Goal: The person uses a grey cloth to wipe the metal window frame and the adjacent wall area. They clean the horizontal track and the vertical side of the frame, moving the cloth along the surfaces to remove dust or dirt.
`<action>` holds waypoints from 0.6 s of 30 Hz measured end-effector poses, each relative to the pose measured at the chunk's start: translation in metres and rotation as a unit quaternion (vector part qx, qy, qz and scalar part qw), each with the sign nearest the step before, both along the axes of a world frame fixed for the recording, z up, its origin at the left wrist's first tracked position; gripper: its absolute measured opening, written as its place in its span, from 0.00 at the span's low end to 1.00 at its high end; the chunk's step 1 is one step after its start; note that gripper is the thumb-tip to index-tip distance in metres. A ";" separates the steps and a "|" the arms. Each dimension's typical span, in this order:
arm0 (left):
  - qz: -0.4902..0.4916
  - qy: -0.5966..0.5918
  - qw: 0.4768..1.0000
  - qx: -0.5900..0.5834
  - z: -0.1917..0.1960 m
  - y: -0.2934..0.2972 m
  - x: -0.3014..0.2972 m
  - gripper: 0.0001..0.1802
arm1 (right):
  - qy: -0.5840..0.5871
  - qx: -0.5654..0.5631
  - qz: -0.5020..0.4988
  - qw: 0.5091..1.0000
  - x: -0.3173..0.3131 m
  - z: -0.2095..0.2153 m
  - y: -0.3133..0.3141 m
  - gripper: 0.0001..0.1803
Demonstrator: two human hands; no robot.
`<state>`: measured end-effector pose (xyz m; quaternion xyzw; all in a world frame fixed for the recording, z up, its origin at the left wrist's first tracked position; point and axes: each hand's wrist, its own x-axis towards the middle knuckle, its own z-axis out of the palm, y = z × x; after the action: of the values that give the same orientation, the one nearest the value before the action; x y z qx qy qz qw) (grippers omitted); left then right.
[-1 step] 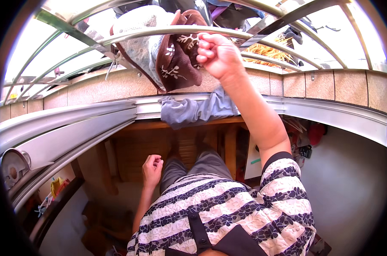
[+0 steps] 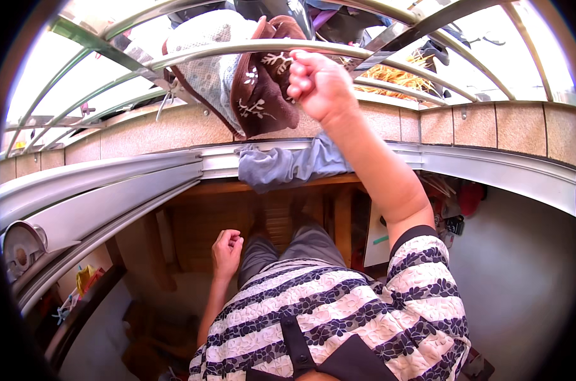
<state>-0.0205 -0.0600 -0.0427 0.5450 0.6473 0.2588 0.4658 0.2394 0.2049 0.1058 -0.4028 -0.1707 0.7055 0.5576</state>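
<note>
My right hand (image 2: 319, 86) is raised overhead, its fingers closed on the edge of a brown cloth with white embroidered sprigs (image 2: 262, 95). The cloth hangs over a curved metal rail (image 2: 192, 54) of the window grille, next to a pale dotted fabric (image 2: 205, 70) draped on the same rail. My left hand (image 2: 227, 251) hangs low beside my thigh in a loose fist with nothing in it. A blue-grey cloth (image 2: 288, 166) lies bunched on the sill track below the rail.
Metal grille bars arch overhead, with more clothes (image 2: 338, 19) hung at the top. A tiled ledge (image 2: 491, 124) runs below them. I stand on a wooden platform (image 2: 205, 222). A round metal object (image 2: 21, 247) sits at left, red items (image 2: 469, 197) at right.
</note>
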 end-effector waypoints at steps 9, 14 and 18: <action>-0.034 0.009 0.999 -0.014 -0.007 0.004 0.002 0.07 | -0.202 0.037 0.077 0.976 0.039 -0.055 -0.077 0.11; -0.045 0.019 0.998 -0.038 -0.008 -0.002 -0.008 0.07 | -0.788 0.230 0.112 0.560 0.080 -0.110 -0.114 0.28; -0.040 0.028 0.998 -0.050 -0.008 -0.004 -0.009 0.08 | -0.854 0.191 0.165 0.455 0.034 -0.161 -0.158 0.38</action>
<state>-0.0295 -0.0642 -0.0506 0.5540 0.6497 0.1919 0.4839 0.2735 0.0471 -0.0556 -0.6512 -0.7550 0.0363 0.0677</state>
